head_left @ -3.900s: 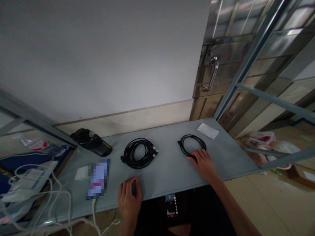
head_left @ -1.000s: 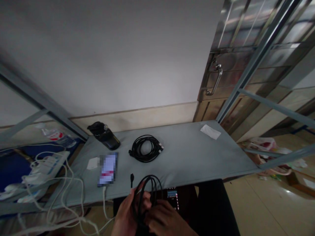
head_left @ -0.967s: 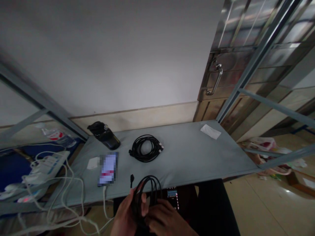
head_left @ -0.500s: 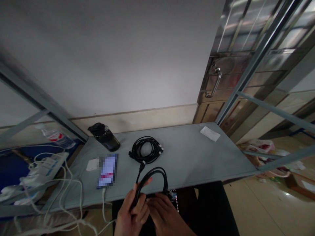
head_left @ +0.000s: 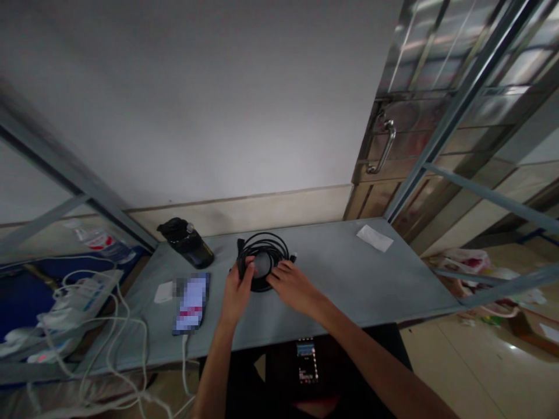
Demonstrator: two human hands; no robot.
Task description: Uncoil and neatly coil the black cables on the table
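Leftmost, a phone (head_left: 191, 301) lies on the grey table (head_left: 349, 279), its screen blurred beyond reading. Next, the left hand (head_left: 238, 288) curls around the left edge of a black cable (head_left: 271, 245), thin, matte and wound into a loose round coil mid-table. The right hand (head_left: 292, 284) rests open-fingered against the coil's right edge.

No legible text, phone screen (head_left: 191, 302) blurred, white paper slip (head_left: 374, 238) unreadable
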